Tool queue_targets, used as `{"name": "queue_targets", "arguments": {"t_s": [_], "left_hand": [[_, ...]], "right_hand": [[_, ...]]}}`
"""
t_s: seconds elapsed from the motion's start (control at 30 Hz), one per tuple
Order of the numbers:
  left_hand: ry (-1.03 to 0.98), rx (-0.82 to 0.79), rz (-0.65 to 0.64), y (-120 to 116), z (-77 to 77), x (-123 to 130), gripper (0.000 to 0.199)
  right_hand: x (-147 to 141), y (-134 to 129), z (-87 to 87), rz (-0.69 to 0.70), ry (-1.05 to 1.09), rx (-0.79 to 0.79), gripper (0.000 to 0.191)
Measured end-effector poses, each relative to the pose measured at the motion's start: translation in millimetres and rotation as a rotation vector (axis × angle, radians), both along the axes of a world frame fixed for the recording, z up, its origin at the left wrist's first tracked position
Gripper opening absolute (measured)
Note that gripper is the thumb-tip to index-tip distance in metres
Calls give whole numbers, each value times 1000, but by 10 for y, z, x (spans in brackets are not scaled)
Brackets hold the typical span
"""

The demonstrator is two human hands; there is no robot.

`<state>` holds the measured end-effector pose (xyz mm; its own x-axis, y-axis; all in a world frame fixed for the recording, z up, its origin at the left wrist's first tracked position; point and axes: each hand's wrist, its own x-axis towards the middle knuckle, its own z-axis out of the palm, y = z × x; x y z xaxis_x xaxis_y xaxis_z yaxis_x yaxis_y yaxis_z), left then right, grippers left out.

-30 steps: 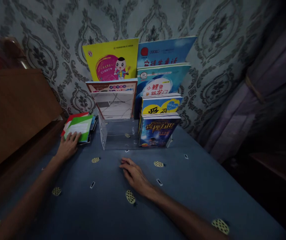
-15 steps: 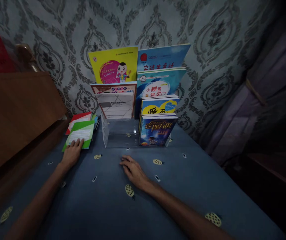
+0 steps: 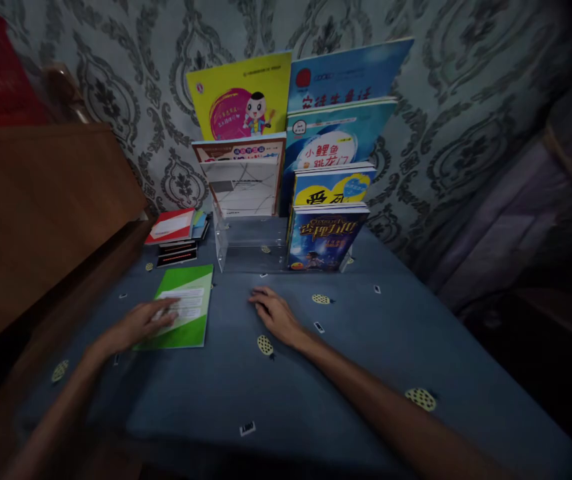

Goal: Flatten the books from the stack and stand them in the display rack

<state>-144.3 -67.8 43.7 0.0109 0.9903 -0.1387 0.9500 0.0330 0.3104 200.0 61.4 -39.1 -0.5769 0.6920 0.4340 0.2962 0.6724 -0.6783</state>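
A green-and-white booklet [image 3: 193,327] lies flat on the blue patterned tablecloth. My left hand [image 3: 141,323] rests on its left part with fingers spread, not wrapped round it. Near the middle of the cloth, my right hand [image 3: 279,317] lies with loosely extended fingers and nothing in them. In front of it stands a clear stepped rack [image 3: 251,259]. The rack's left side holds a yellow book [image 3: 226,103] and a pale grey one [image 3: 246,190]. On its right are blue books [image 3: 341,140], a yellow-and-blue one [image 3: 333,189] and a dark blue one [image 3: 326,240].
A stack topped by a red-and-white booklet [image 3: 172,227] lies left of the rack, with dark booklets [image 3: 177,253] at its front. A brown wooden board [image 3: 41,220] rises along the left edge. A pale curtain [image 3: 511,193] hangs at the right.
The green booklet has come off the stack toward me under my left hand, uncovering the dark booklets. My right hand stays by the rack. The view has shifted and tilted down.
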Motion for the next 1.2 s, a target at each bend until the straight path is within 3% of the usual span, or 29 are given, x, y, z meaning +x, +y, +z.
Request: {"name": "queue_targets", "arguments": {"t_s": [0.1,0.2,0.27,0.5,0.67,1.03,1.2], "left_hand": [[124,171,197,427,-169,-129,66],[200,203,259,739,-395,-153,65],[260,215,246,819,-508,-147,62],[324,232,151,659,-641,-123,60],[302,243,104,484,-703,57,61],[255,296,57,408,-721,771,59],[220,376,62,487,-786,1212,56]], "right_hand": [[-2,-14,29,1,-28,8,30],[5,-38,59,-2,-36,17,30],[12,-47,67,0,-31,21,31],[9,-26,21,4,-20,30,30],[0,-26,16,15,-28,38,31],[0,-63,49,-50,-55,49,34],[31,-143,127,-141,-155,166,29]]}}
